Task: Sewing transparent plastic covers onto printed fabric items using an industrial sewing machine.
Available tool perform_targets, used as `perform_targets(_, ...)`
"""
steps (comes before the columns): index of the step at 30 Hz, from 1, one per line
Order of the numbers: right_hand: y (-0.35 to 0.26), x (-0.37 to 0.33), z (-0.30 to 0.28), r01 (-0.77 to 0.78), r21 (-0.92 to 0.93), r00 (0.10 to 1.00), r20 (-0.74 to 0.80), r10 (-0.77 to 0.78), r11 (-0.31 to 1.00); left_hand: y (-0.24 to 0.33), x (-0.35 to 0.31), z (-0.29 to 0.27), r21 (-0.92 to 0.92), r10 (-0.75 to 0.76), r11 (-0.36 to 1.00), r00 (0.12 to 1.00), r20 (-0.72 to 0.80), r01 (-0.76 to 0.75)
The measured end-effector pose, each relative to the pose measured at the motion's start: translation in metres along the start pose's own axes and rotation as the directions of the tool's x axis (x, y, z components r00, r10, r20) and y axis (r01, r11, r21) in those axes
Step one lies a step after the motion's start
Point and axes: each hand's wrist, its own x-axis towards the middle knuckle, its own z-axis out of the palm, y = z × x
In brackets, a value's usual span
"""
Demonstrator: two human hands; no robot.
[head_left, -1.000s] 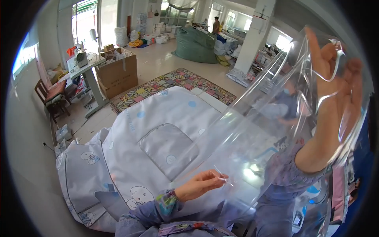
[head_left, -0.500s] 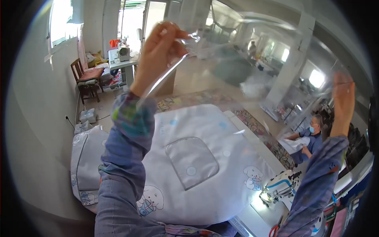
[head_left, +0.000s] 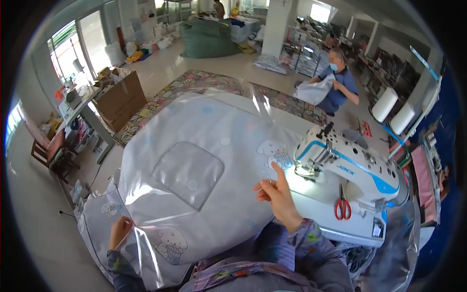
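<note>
A: Where was the plastic sheet (head_left: 140,191)?
B: On top of the cloth (head_left: 238,141); the left hand (head_left: 120,232) was at its near left side; the right hand (head_left: 279,197) was over the cloth, just left of the sewing machine (head_left: 362,168).
A: And the scissors (head_left: 342,209)?
B: In front of the machine; the thread cones (head_left: 385,104) stood behind it, to the right.
A: What was farther back?
B: The rug (head_left: 160,104), behind the cloth; a box (head_left: 119,100) stood left of the rug; a chair (head_left: 48,153) was on the far left; another person (head_left: 346,80) was near the rug's right end.

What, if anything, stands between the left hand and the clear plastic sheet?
Nothing visible: the left hand pinches the clear plastic sheet at a creased spot, with the sheet spread over the printed fabric.
</note>
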Motion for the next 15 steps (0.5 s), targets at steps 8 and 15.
perform_targets(8, 0.113, -0.045, -0.009, -0.169, -0.084, 0.985, -0.054, 0.165, 0.982, 0.236, 0.100, 0.039, -0.056, 0.650, 0.745, 0.743, -0.157, -0.664)
perform_targets(15, 0.131, -0.092, -0.001, -0.084, -0.454, 0.975, -0.219, -0.020, 0.887, 0.466, 0.189, 0.238, -0.006, 0.933, 0.346, 0.345, -0.098, -0.938)
